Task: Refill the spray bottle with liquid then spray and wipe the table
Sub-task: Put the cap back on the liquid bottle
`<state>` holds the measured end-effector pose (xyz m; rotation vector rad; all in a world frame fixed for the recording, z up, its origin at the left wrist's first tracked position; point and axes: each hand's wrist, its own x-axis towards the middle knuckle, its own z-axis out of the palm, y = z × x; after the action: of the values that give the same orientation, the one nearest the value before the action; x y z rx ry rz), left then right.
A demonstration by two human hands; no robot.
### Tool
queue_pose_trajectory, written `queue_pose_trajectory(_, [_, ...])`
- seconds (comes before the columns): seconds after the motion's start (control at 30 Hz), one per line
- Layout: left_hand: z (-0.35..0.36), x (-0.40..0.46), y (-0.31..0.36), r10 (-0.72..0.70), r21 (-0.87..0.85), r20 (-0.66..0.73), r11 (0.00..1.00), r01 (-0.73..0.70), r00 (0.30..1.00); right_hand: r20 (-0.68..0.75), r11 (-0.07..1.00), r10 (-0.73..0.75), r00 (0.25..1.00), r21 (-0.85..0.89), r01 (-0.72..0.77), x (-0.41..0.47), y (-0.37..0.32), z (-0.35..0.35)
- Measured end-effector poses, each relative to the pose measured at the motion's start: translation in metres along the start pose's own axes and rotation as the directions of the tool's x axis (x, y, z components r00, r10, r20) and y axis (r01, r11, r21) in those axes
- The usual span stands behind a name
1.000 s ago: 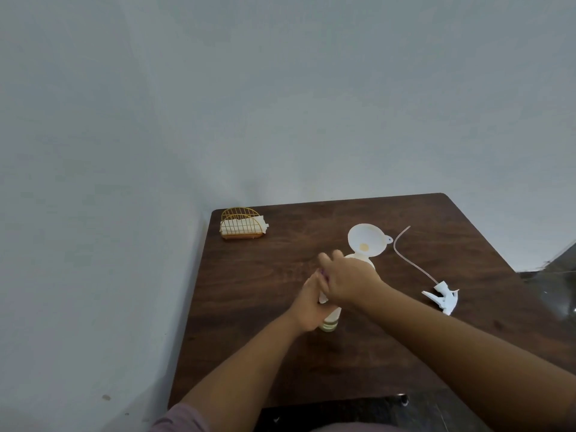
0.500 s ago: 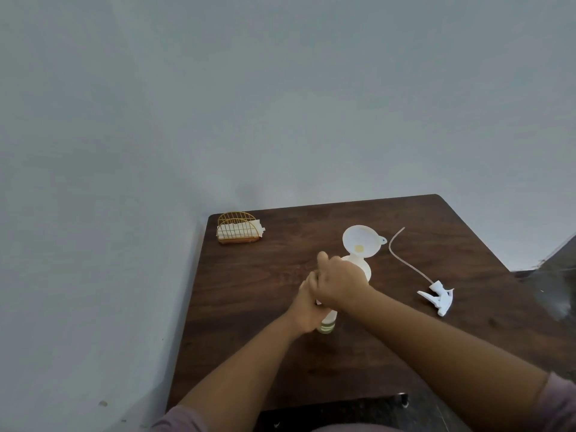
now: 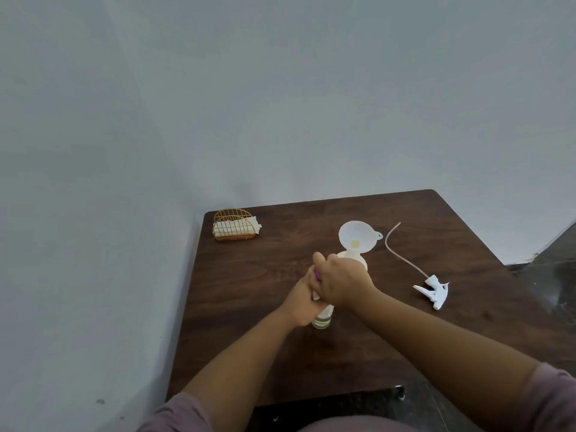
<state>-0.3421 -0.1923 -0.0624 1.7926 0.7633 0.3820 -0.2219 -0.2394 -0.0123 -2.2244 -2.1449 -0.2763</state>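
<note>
A small clear refill bottle with pale yellow liquid stands mid-table. My left hand grips its body. My right hand is curled over its top, where a bit of purple cap shows. Most of this bottle is hidden by both hands. Just behind them stands the white spray bottle with a white funnel in its neck. The white spray head with its long thin tube lies on the table to the right, apart from both hands.
The dark wooden table stands against a grey wall. A gold wire holder with white napkins sits at the far left corner. The table's front edge lies near my body, and dark floor shows at the right.
Both hands stay on the small bottle at the same spot. My right hand has shifted slightly on the cap. The view has moved a little.
</note>
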Motion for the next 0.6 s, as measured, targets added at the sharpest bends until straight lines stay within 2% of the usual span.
queue_pose_trajectory(0.07, [0.002, -0.002, 0.0, -0.003, -0.017, -0.013, 1.0, 0.003, 1.0, -0.069, 0.996, 0.076, 0.995, 0.059, -0.072, -0.003, -0.003, -0.004])
queue_pose_trajectory(0.13, [-0.002, -0.003, 0.005, -0.016, -0.067, 0.018, 0.998, 0.018, 1.0, 0.014, 0.994, -0.042, 0.999, 0.104, 0.041, -0.001, 0.005, -0.01])
queue_pose_trajectory(0.2, [-0.01, 0.0, 0.011, -0.053, -0.113, 0.076, 0.992, 0.061, 0.996, 0.124, 0.973, -0.218, 0.968, 0.111, 0.204, 0.006, 0.017, -0.019])
queue_pose_trajectory(0.27, [-0.016, 0.005, 0.013, -0.077, -0.061, 0.124, 0.995, 0.085, 0.989, 0.149, 0.933, -0.36, 0.921, 0.047, 0.357, 0.012, 0.025, -0.028])
queue_pose_trajectory(0.33, [-0.017, 0.006, 0.013, -0.094, -0.013, 0.143, 0.995, 0.097, 0.985, 0.173, 0.907, -0.414, 0.894, -0.005, 0.421, 0.013, 0.023, -0.028])
queue_pose_trajectory(0.5, [-0.009, 0.002, 0.006, -0.049, 0.02, 0.052, 0.999, 0.048, 0.997, 0.132, 0.95, -0.307, 0.942, -0.022, 0.313, 0.01, 0.01, -0.019])
queue_pose_trajectory(0.6, [-0.004, 0.004, 0.008, -0.088, 0.024, 0.001, 0.996, 0.088, 0.996, 0.119, 0.984, -0.173, 0.978, -0.012, 0.175, 0.006, 0.003, -0.018])
